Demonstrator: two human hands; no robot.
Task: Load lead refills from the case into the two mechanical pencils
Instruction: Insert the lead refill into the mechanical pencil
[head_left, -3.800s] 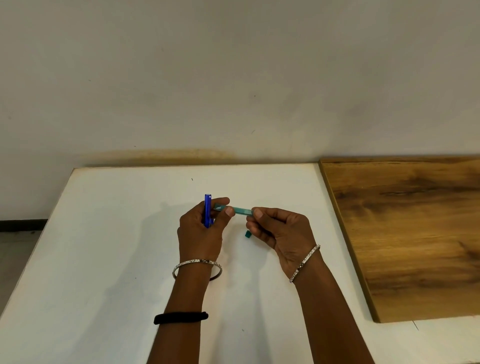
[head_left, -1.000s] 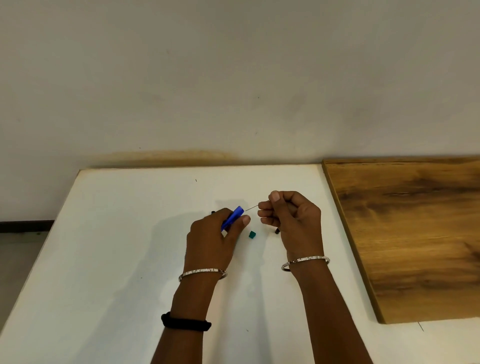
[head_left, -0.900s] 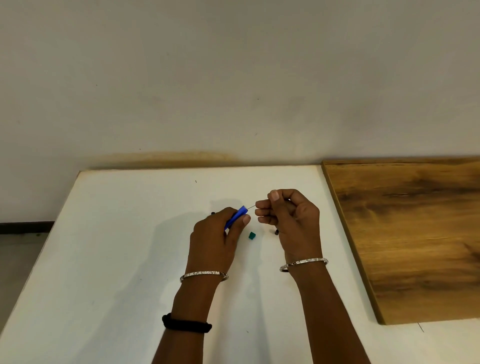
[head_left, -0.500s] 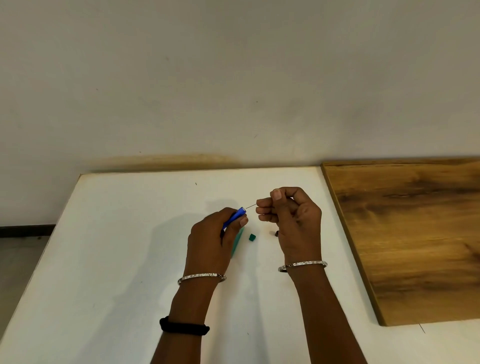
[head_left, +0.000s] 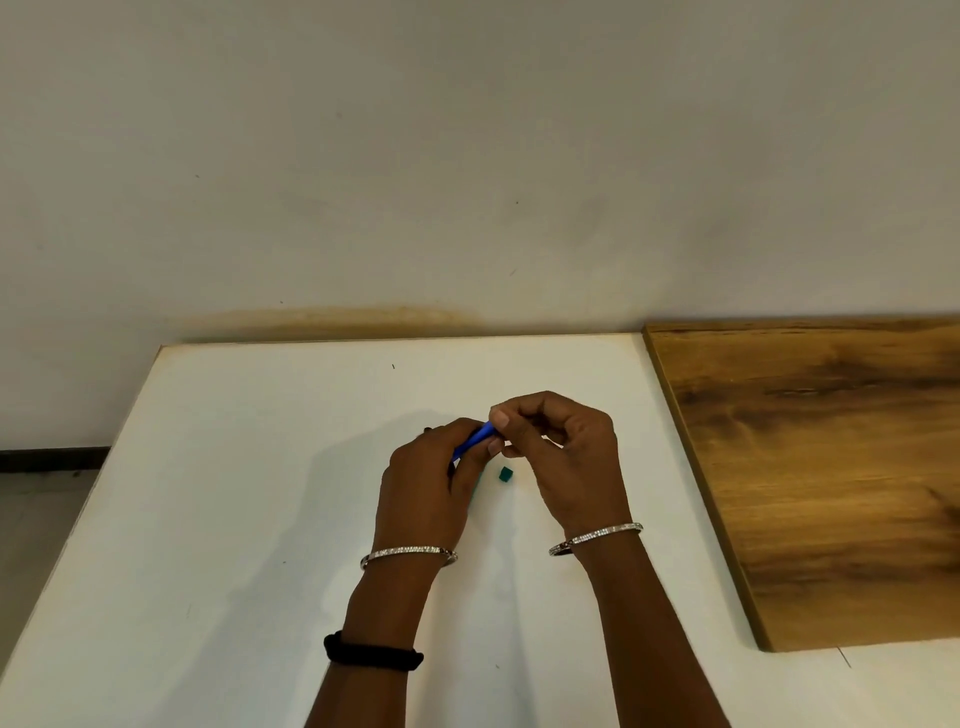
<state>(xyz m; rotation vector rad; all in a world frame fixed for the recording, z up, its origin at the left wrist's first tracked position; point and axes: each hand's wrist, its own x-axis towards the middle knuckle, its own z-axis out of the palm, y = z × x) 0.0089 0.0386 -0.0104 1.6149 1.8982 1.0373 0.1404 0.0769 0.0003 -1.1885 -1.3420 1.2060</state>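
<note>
Lead-feeding on one pencil (head_left: 471, 446) looks like the step in hand. Left hand (head_left: 423, 488) grips the blue barrel just above the table (head_left: 260, 467), tilted up to the right. Right hand (head_left: 563, 457) curls in, its thumb and fingertips pinching at the pencil's open end. Any lead there is too thin to see. A small green cap (head_left: 505, 474) lies just below. The next move likely calls for a gentle push straight along the barrel, so nothing snaps.

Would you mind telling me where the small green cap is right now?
In the head view, the small green cap lies on the white table between the left hand and the right hand, just below the blue pencil.
</note>
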